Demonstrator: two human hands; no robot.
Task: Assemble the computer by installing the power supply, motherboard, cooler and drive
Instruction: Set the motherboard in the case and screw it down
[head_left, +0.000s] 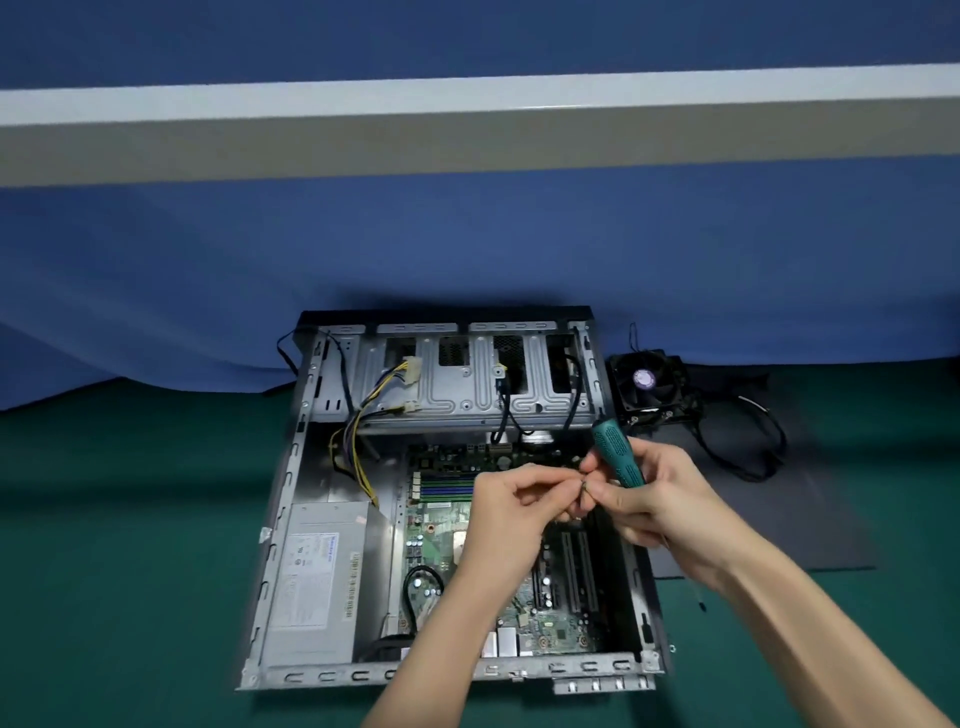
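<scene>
Small dark screw (584, 486) pinched over the green motherboard (441, 525).
My left hand (511, 512) fingers clamp the screw, and my right hand (657, 501) is curled round the teal-handled screwdriver (618, 456). The board sits in the open grey metal case (332, 675), with the black fan cooler (649, 387) outside. Risk: the screw slips and drops among the board components.

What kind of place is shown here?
Probably a computer repair or training bench: an open grey metal computer case lies on a green table surface, and a blue fabric backdrop hangs behind.
</scene>
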